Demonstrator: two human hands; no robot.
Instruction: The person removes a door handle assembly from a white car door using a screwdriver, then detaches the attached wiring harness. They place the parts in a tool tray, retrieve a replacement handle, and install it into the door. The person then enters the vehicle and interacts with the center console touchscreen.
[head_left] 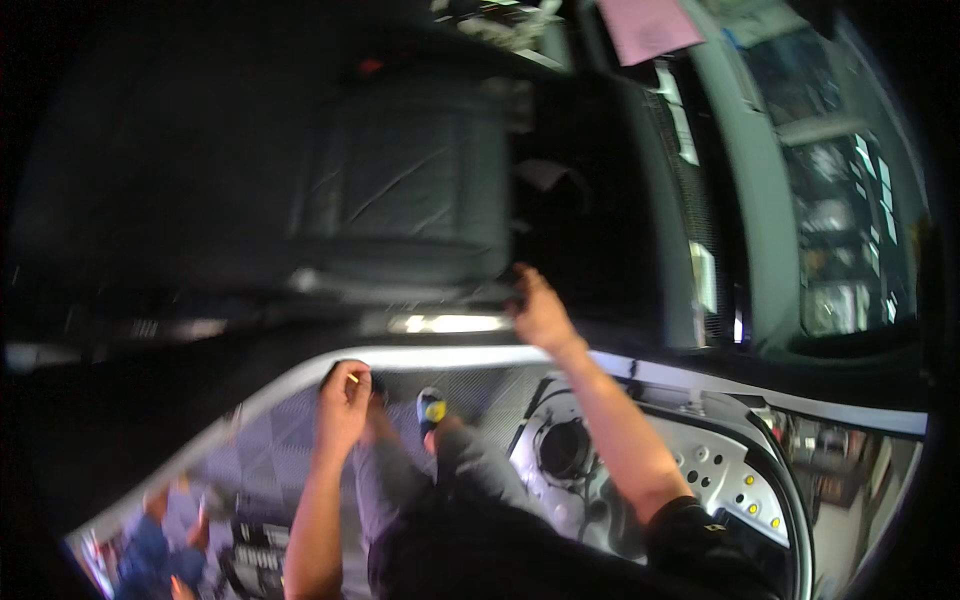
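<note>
Through a car's doorway I see a black leather seat (400,190). My right hand (543,312) reaches in over the white sill (455,357), its fingertips at the seat's near right corner. Those fingertips sink into dark shadow, and whether they grip anything is hidden. Outside the sill, my left hand (347,388) is held up with its fingers curled together. A small thin yellow thing (353,379) shows between them, too small and blurred to name. A bright metallic strip (450,323) runs along the seat's lower side.
At the lower right stands a bare metal door frame (600,490) with a round dark opening (564,448). Beyond the dark footwell are a windscreen (835,190) and a pink sheet (650,28). Another person (160,555) is at the lower left, near a dark box (260,555).
</note>
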